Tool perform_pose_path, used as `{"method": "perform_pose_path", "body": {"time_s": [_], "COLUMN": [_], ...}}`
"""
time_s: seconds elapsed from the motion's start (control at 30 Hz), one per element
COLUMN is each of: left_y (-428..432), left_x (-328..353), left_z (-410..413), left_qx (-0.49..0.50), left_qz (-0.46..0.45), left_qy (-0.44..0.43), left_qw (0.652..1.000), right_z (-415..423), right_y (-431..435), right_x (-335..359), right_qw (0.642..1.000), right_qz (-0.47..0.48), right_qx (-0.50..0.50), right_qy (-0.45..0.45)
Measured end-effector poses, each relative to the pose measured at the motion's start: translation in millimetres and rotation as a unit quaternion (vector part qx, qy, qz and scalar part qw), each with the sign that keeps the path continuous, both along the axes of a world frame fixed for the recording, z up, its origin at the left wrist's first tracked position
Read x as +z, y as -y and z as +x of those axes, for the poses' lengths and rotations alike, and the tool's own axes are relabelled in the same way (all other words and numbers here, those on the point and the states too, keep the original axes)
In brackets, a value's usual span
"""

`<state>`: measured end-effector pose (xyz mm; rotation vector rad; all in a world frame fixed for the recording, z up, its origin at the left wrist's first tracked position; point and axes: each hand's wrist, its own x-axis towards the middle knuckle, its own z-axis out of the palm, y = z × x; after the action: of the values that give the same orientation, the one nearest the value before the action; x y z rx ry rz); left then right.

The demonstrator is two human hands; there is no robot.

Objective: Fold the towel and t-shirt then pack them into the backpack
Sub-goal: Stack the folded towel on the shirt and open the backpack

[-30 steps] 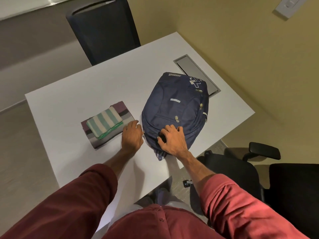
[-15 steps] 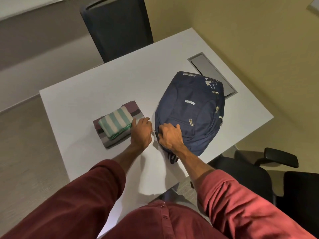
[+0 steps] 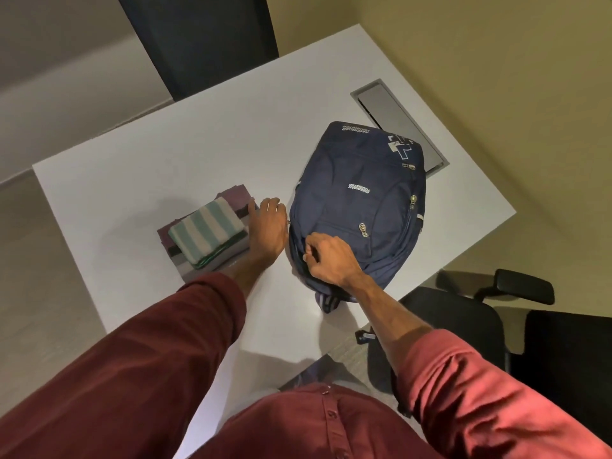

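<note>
The folded green-and-white striped towel lies on top of the folded purple-grey t-shirt, left of centre on the white table. The navy backpack lies flat to their right, zipped pockets facing up. My left hand rests on the table between the stack and the backpack, fingers loosely curled, thumb against the t-shirt's edge. A small zipper pull shows at the backpack's left edge beside that hand. My right hand grips the backpack's near top edge, fingertips curled into the fabric at the zipper line.
A grey cable hatch is set into the table behind the backpack. A dark chair stands at the far side, and a black office chair with an armrest stands at the near right corner.
My right hand has shifted from the backpack's front panel to its near left edge and curled into it. My left hand has moved up beside the backpack, fingers now curled.
</note>
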<state>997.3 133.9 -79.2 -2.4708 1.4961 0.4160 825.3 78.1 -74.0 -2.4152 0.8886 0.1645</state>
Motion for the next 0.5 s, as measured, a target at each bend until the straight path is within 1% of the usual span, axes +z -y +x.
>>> {"method": "perform_pose_path", "body": {"time_s": [0.27, 0.5], "left_y": [33, 64], "left_x": [-26, -42], "left_z": [28, 45], "left_qx": [0.003, 0.018], "left_qz": [-0.009, -0.035], "left_qy": [-0.025, -0.041], "left_qw": [1.000, 0.998], "right_z": [0, -3], "right_y": [9, 13], "right_x": [-18, -35], "right_qw": [0.999, 0.999], "right_qz": [-0.011, -0.012], "right_qx": [0.037, 0.043], "right_qy": [0.013, 0.014]}}
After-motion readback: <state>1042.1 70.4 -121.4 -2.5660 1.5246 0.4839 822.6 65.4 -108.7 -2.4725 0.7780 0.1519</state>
